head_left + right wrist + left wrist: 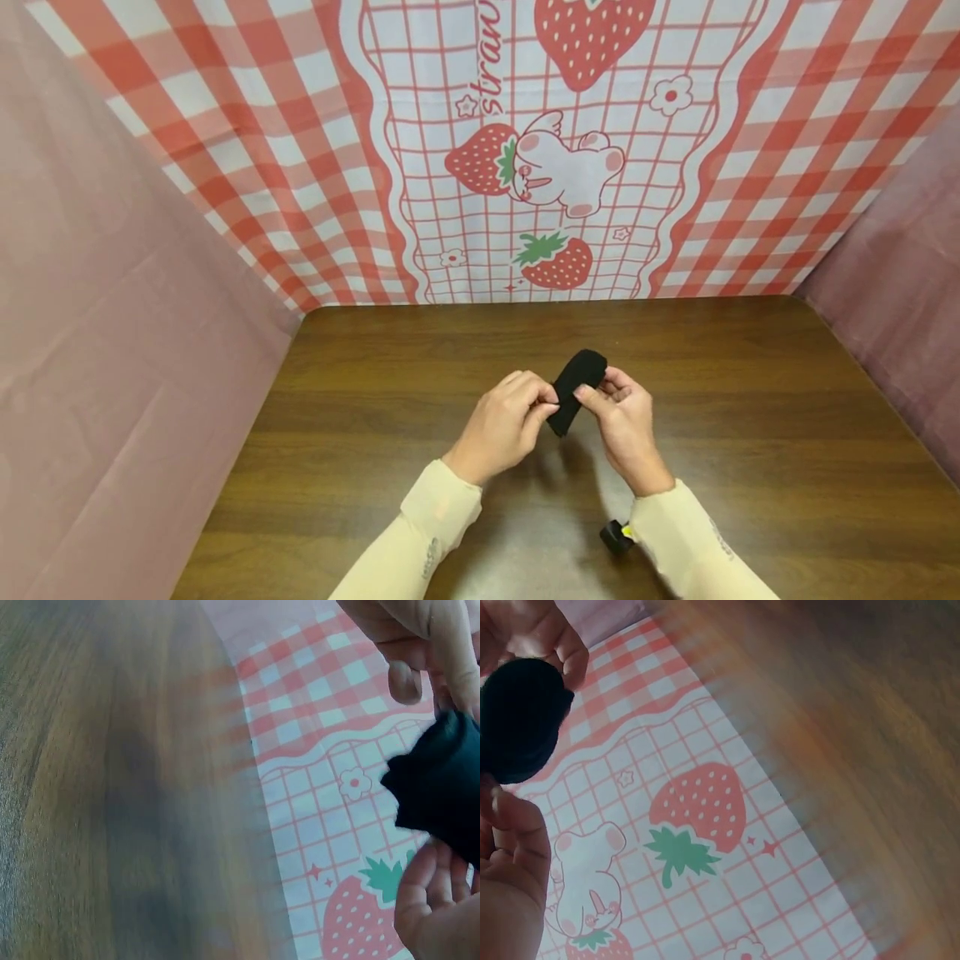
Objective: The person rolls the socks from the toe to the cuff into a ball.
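A small black piece of soft, folded fabric (577,390) is held up above the table between both hands. My left hand (504,423) pinches its left edge with thumb and fingertips. From the other side my right hand (628,421) grips it, thumb across the front and fingers behind. In the left wrist view the black fabric (521,720) shows a rounded end, with a hand above it and another below. The right wrist view shows an uneven, wavy edge on the fabric (442,787). Which kind of item it is I cannot tell.
A small black object with a yellow part (617,537) lies on the wooden table (360,467), partly behind the right sleeve (686,533). A red-and-white strawberry cloth (465,275) hangs along the table's far edge. Pink cloth walls (97,350) stand at both sides.
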The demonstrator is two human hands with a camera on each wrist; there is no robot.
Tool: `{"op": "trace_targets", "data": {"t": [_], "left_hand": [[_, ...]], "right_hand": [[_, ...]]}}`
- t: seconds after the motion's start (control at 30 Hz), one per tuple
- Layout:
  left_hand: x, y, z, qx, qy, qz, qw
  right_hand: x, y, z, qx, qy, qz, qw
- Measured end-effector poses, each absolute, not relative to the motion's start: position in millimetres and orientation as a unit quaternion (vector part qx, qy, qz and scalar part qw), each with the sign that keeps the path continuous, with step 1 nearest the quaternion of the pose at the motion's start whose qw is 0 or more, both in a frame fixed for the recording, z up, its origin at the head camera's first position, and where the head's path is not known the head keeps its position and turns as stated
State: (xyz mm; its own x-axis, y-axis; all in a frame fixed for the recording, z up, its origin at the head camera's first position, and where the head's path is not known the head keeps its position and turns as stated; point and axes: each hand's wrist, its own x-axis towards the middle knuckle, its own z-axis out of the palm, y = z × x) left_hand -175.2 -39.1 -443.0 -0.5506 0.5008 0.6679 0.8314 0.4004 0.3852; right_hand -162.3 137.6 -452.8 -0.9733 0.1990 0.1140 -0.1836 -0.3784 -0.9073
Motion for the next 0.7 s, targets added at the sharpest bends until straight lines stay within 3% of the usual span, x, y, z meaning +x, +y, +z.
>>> {"op": "trace_targets", "data": {"t": [0.17, 0.37, 0.7], "left_hand": [[-171.9, -38.6, -445.6, -0.417, -0.802, -0.372, 0.212], [-171.0, -37.3, -445.0, -0.401, -0.805, -0.379, 0.216], [-173.6, -31.1, -446.3, -0.399, -0.797, -0.318, 0.323]], "right_hand": [[-166.2, 133.2, -448.8, -0.053, -0.497, 0.852, 0.158], [-167.5, 133.6, -444.0, -0.064, -0.464, 0.870, 0.152], [-165.0, 133.3, -445.8, -0.026, -0.450, 0.881, 0.142]]}}
